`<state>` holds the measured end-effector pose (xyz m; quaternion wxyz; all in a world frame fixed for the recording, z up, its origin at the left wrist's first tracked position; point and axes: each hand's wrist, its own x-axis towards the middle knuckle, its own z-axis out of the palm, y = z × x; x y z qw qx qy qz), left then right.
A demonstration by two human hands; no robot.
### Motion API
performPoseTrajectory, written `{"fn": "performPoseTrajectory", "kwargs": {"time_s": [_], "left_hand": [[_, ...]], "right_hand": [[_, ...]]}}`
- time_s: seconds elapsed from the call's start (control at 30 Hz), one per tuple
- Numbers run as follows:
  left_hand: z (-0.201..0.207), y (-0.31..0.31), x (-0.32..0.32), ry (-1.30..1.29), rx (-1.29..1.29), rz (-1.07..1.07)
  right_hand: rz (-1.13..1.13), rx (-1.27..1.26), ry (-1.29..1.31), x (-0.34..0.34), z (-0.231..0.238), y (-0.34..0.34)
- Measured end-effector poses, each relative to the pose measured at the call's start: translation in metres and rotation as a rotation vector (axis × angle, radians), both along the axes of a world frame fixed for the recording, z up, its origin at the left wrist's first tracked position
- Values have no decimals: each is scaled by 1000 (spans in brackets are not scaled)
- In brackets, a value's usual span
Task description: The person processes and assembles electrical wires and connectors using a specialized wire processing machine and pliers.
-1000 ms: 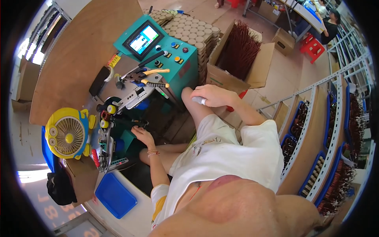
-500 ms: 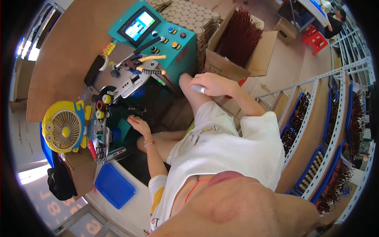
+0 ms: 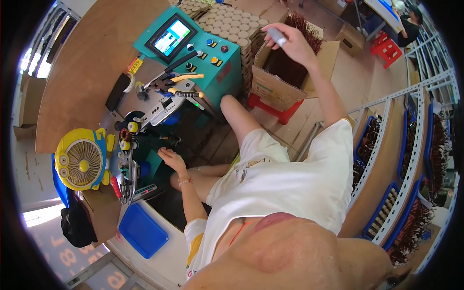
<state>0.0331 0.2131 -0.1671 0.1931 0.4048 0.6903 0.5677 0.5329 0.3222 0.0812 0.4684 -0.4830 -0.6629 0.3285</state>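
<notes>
My right hand (image 3: 294, 44) is raised above a cardboard box (image 3: 278, 89) of thin dark red wires (image 3: 285, 70). Its fingers are apart with nothing visible in them, and one finger wears a grey-white wrap (image 3: 277, 37). Low beside the bench machine (image 3: 128, 166), my left hand (image 3: 172, 160) hangs near my knee. Its fingers reach loosely toward the machine's small parts and look empty. A beaded bracelet (image 3: 184, 180) circles that wrist. Between the hands stands a teal control box (image 3: 227, 63) with a lit screen (image 3: 170, 36) and several knobs.
Yellow-handled pliers (image 3: 186, 93) lie on the machine's metal plate. A yellow fan (image 3: 82, 164) and a blue tray (image 3: 142, 231) are at the left. Stacked round pieces (image 3: 229, 21) stand behind the control box. A red stool (image 3: 275, 110) supports the wire box. Shelves (image 3: 386, 159) with blue trays line the right.
My right hand has lifted from near my knee and moved away from me, over the wire box. My left hand stays by the machine, its fingers slightly more bent.
</notes>
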Motion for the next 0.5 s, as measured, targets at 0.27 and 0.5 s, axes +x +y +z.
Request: {"fn": "performPoseTrajectory", "kwargs": {"time_s": [0.27, 0.5], "left_hand": [[0, -2, 4, -101, -17, -1], [3, -1, 5, -85, -36, 10]], "right_hand": [[-153, -57, 183, 54, -6, 16], [-349, 81, 381, 94, -15, 38]]}}
